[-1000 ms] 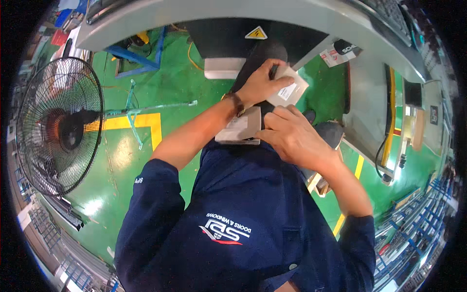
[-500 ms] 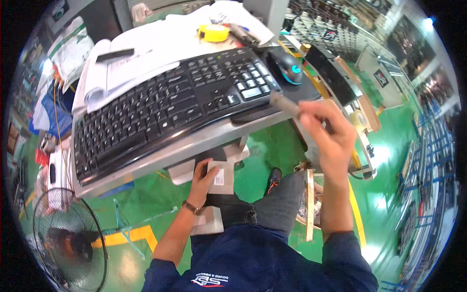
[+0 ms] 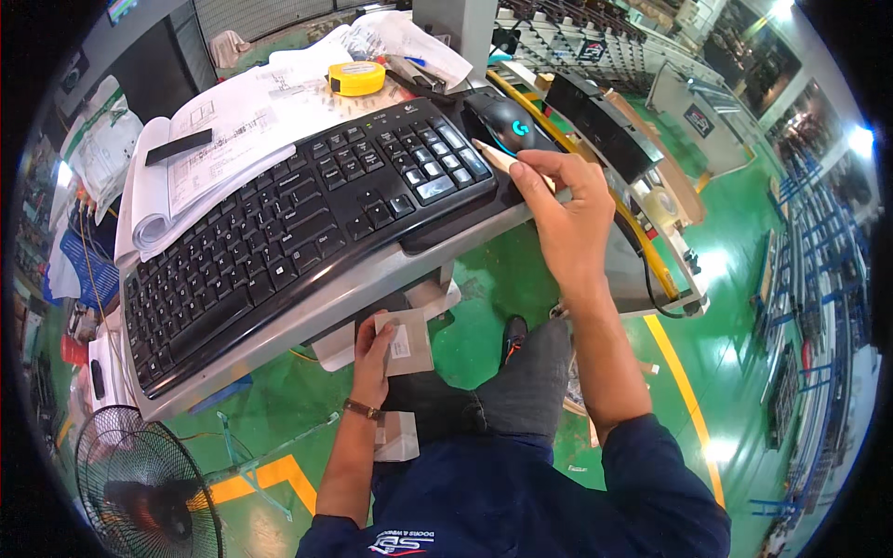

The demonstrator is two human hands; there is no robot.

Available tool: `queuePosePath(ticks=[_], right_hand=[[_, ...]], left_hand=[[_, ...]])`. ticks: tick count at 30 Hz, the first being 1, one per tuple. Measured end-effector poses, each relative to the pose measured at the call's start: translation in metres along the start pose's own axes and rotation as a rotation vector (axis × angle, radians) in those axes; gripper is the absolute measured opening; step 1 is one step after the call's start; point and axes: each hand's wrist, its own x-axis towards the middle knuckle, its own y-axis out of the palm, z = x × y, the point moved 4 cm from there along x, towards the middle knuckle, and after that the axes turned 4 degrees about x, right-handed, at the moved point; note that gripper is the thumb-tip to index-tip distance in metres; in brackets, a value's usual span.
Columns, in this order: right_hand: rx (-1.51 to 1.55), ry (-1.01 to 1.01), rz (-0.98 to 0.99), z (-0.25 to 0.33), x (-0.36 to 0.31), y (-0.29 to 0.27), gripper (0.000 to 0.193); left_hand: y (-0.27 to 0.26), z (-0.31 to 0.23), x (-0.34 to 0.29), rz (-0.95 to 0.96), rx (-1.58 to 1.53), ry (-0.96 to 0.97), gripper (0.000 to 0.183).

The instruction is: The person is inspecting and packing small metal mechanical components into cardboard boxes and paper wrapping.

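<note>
right hand [image 3: 572, 212] over the desk's near right edge, thumb and fingers pinched narrow on a slim pale piece [image 3: 499, 158]. the piece lies between the number keys of the black keyboard [image 3: 298, 228] and the palm, just below the dark mouse [image 3: 496, 119]; contact with either, cannot tell. long axis slants upper left to lower right, free tip aimed up-left, rear end partly covered by the grip. look: straight, narrow, cream-beige, darker at the tip.

left hand [image 3: 371, 355] below the desk edge, fingers curled on the left side of a beige box [image 3: 415, 355]. box squarish, face up, white label upright on it. second pale box [image 3: 399, 439] beside the left wrist, near the lap.
</note>
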Motion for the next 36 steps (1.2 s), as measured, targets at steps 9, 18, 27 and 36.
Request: queuePosePath(ticks=[9, 18, 27, 36], right_hand=[[-0.022, -0.009, 0.001, -0.012, -0.006, -0.017, 0.017], [0.128, 0.390, 0.053, -0.039, -0.003, -0.033, 0.024], [0.610, 0.535, 0.021, -0.054, -0.007, -0.047, 0.020], [0.616, 0.671, -0.504, -0.239, -0.016, -0.147, 0.017]], left_hand=[[0.017, -0.008, -0.007, 0.020, 0.102, -0.037, 0.036], [0.011, 0.004, -0.004, -0.012, 0.174, -0.080, 0.039], [0.023, 0.008, 0.000, 0.002, 0.247, -0.105, 0.040], [0.054, 0.011, 0.007, 0.038, 0.291, -0.197, 0.044]])
